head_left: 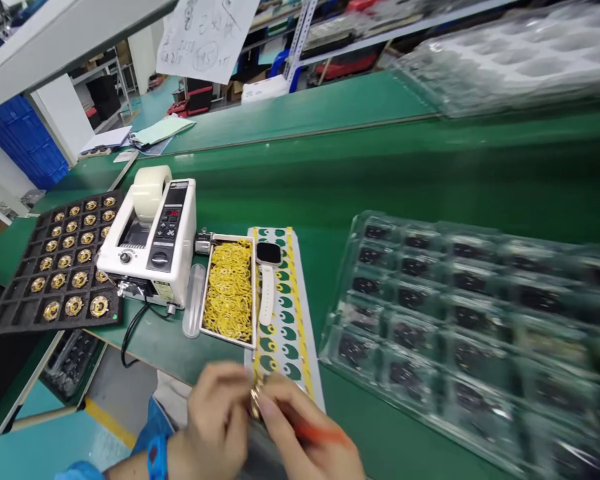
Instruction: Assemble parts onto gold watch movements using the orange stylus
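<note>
Left hand and right hand met, fingertips pinching a small gold part near the desk's edge; a slack pinch seemed likeliest to drop it. Yellow loops filled the white box; gold pieces sat in the black tray, dark pieces in the clear tray.

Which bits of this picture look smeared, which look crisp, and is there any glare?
Head view: the left hand and right hand look soft, probably from motion; head view: the clear tray smears toward the right edge, with pale glints; head view: the red display and watch look crisper.
</note>
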A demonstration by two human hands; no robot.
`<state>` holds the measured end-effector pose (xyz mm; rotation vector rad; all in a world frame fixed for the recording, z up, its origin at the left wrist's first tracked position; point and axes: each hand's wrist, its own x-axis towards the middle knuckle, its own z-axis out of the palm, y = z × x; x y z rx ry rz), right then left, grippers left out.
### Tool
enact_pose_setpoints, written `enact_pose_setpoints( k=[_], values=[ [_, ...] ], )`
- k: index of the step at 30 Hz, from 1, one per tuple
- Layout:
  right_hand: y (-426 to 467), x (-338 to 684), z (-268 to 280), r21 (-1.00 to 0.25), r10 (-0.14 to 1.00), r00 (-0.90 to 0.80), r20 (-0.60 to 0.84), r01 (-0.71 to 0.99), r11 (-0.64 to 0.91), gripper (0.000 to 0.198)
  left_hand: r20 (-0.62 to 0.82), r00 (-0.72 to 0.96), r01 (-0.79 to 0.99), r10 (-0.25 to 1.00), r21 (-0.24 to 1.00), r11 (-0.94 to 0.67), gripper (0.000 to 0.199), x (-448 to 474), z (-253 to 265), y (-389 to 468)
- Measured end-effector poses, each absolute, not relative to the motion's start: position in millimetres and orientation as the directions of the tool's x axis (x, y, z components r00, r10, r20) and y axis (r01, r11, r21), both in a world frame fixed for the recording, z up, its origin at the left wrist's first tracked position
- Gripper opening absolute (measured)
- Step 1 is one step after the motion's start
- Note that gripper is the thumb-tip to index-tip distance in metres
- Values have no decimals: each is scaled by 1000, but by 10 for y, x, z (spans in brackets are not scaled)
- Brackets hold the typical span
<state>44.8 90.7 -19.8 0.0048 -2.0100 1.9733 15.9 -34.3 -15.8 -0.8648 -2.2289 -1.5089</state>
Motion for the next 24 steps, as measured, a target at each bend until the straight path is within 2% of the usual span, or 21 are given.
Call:
enact_pose_setpoints(
  k=[3, 5, 8, 11, 13, 16, 21, 24],
  values=[
    [917, 339, -154, -992, 266, -957, 116, -127, -26, 39, 428, -846, 498, 318, 847, 185, 38, 82, -126, -248],
    [977, 325, -116, -994, 224, -974, 21, -43, -96, 43, 371, -849, 439, 376, 892, 112, 40, 46, -119, -234],
    [1050, 390, -81, -985, 141, -990, -24, 0, -171, 44, 271, -870, 265, 412, 961, -73, 31, 26, -134, -272],
    [1052, 466, -97, -963, 89, -995, -35, 10, -270, 48, 88, -881, -58, 465, 955, -292, 21, 11, -137, -321],
    [1041, 487, -111, -947, 61, -997, -46, 24, -319, 49, 0, -878, -179, 479, 928, -327, 22, -1, -123, -351],
    [1050, 475, -101, -942, 24, -996, -88, 75, -326, 48, -29, -909, -152, 416, 952, -266, 21, -8, -102, -395],
    [1082, 449, -131, -934, 25, -984, -174, 157, -322, 49, -6, -964, -34, 264, 994, -102, 17, 46, -106, -427],
    [1093, 480, -210, -920, 0, -986, -169, 158, -359, 49, -6, -975, -26, 224, 996, -87, 20, 17, -92, -471]
  ],
)
